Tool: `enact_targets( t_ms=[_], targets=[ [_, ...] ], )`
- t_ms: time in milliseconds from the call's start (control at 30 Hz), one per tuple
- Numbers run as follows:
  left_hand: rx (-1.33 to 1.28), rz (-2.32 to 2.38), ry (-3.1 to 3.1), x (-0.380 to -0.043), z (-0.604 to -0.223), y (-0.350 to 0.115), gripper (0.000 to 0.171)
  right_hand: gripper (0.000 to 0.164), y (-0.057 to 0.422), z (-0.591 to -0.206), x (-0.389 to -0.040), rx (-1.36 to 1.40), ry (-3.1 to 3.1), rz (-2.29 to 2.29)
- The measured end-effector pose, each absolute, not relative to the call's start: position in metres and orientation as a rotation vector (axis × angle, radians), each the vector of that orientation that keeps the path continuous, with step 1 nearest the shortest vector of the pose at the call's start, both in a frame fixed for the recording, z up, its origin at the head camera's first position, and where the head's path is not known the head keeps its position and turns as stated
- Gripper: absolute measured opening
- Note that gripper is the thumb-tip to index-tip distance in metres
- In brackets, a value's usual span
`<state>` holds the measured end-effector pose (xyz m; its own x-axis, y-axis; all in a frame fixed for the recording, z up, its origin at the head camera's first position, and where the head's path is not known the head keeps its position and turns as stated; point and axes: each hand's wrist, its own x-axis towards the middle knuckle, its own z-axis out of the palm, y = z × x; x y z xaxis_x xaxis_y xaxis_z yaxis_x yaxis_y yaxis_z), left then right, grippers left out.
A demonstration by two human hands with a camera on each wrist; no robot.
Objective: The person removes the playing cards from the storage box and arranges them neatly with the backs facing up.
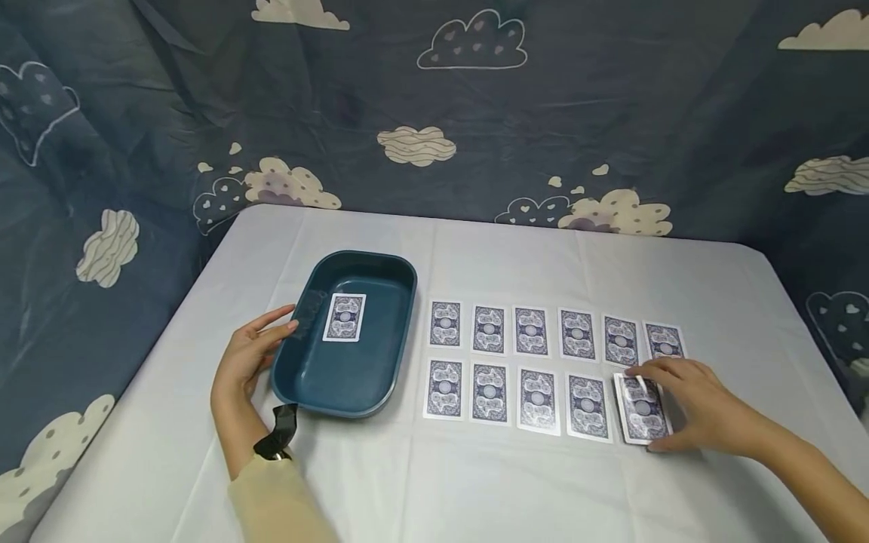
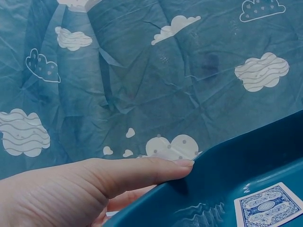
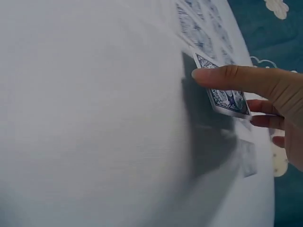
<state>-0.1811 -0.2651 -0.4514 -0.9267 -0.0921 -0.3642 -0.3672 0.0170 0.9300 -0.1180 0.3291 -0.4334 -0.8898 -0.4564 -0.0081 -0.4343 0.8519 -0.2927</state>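
Note:
My left hand (image 1: 247,358) grips the left rim of a dark teal tray (image 1: 360,385), thumb over the edge and fingers outside. One playing card (image 1: 344,317) lies in the tray, its blue patterned back up. At the right end of the front row, my right hand (image 1: 692,403) pinches a small stack of playing cards (image 1: 641,411) between thumb and fingers. Their backs face up; how many there are is hidden. In the right wrist view, this stack (image 3: 229,100) is tilted and casts a shadow on the cloth.
Several playing cards (image 1: 578,334) lie face down in two rows between the tray and my right hand. A white cloth (image 1: 509,490) covers the table. Behind it hangs a dark blue curtain (image 1: 543,113) with cloud prints.

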Motion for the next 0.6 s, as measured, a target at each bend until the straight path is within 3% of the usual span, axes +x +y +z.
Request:
enact_targets(
  t_ms=[367,600],
  targets=[
    [-0.472,2.047,2.066,-0.18,-0.453,-0.266,0.065,0.095,0.323,-0.439,-0.12,-0.659,2.931,-0.36],
    [-0.475,2.021,2.094,-0.179,-0.451,-0.265,0.062,0.075,0.287,-0.425,-0.146,-0.73,3.123,-0.165]
  ],
)
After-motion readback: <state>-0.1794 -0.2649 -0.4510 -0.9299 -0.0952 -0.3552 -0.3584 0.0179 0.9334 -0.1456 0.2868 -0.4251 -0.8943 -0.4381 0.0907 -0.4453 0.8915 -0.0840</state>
